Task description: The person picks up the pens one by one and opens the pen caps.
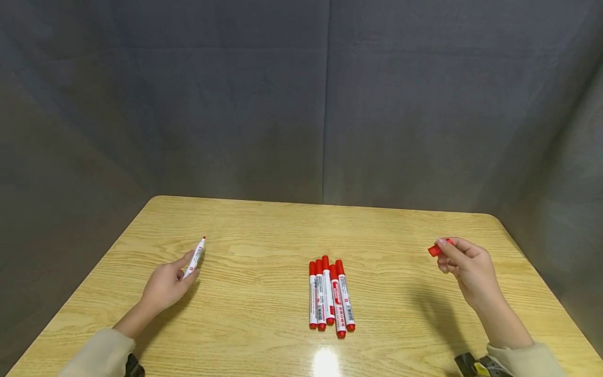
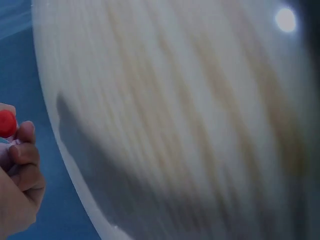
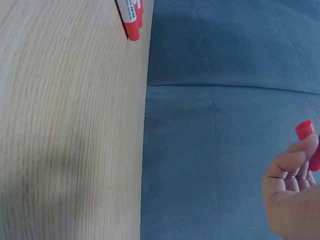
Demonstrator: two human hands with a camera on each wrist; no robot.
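Observation:
On the left of the head view, my left hand point(image 1: 166, 285) grips an uncapped white marker point(image 1: 193, 264) above the table, its red tip pointing up and away. The marker's red bottom end point(image 2: 7, 123) faces the camera in the left wrist view, with the fingers curled round the barrel. Over on the right, my right hand point(image 1: 471, 267) pinches a red marker cap point(image 1: 434, 251) between thumb and fingers, raised above the table. Its open end point(image 3: 303, 125) shows in the right wrist view. Several capped red-and-white markers point(image 1: 327, 298) lie side by side between the hands.
The wood-grain table point(image 1: 254, 235) has rounded far corners. Grey cloth point(image 1: 226, 125) hangs behind it and along both sides. A bright light reflection lies on the tabletop near the front, below the row of markers.

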